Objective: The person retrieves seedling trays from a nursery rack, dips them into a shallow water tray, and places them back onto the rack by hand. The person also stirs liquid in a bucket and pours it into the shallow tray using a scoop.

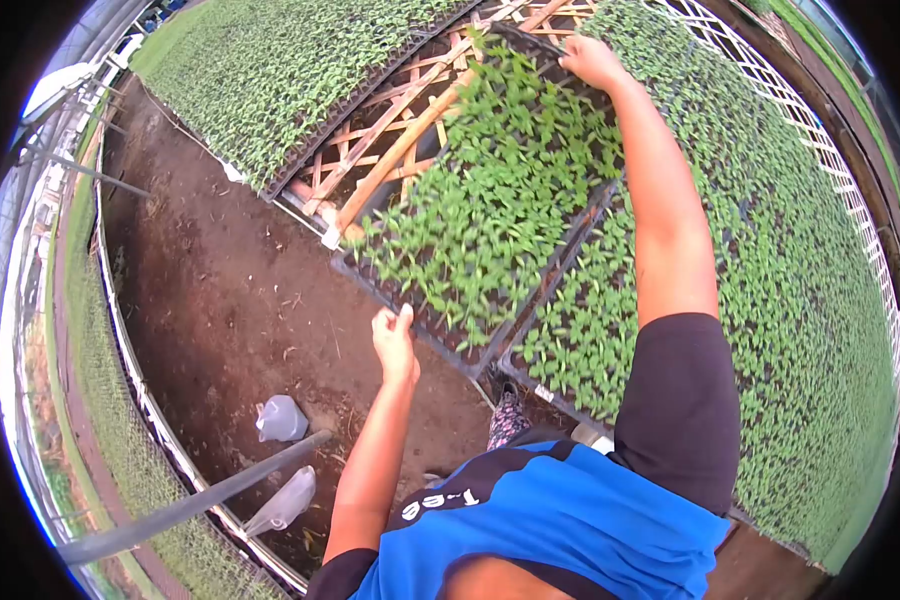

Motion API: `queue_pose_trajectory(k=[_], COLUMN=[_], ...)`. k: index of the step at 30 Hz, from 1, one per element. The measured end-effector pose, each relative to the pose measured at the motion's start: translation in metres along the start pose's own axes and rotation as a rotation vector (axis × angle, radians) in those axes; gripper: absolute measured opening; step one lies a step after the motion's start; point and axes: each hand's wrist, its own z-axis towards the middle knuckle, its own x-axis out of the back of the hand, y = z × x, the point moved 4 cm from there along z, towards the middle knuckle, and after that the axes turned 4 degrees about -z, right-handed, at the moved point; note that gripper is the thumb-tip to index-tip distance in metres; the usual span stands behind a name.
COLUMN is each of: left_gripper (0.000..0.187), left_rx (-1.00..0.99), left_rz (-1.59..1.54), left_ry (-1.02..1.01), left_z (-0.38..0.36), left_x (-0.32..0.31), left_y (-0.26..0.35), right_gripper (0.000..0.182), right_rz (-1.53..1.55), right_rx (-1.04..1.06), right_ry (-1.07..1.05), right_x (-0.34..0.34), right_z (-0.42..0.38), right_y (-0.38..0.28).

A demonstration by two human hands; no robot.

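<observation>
A black tray of green seedlings [500, 190] lies in front of me on the bench, tilted slightly across the view. My left hand [395, 343] is at the tray's near left edge, its fingers closed on the rim. At the far right corner, my right hand [590, 62] has its fingers closed round the tray's edge. Wooden slats [400, 150] show just left of the tray. A second tray of seedlings [580, 340] sits close along its right side.
More seedling trays cover the bench at the upper left [290, 80] and right [800, 300]. A dirt path [240, 290] runs at the left, with plastic bags [282, 418] on it. A grey pole [200, 500] crosses the lower left.
</observation>
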Motion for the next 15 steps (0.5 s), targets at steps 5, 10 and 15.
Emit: queue_pose_trajectory(k=[5,10,15], left_gripper=[0.024,0.019,0.016], left_rx=[0.148,0.229,0.271], left_rz=[0.168,0.143,0.163], left_ry=[-0.045,-0.087,-0.135], left_z=[-0.003,0.000,0.006], left_x=[0.017,0.023,0.025], left_y=[-0.013,-0.016,-0.018], right_gripper=[0.023,0.026,0.029], right_rz=[-0.031,-0.026,-0.124], right_rx=[-0.223,-0.425,-0.539], right_ry=[-0.208,-0.294,-0.288], right_x=[-0.061,-0.122,-0.140], right_z=[0.000,-0.011,-0.014], right_y=[0.069,0.133,0.154])
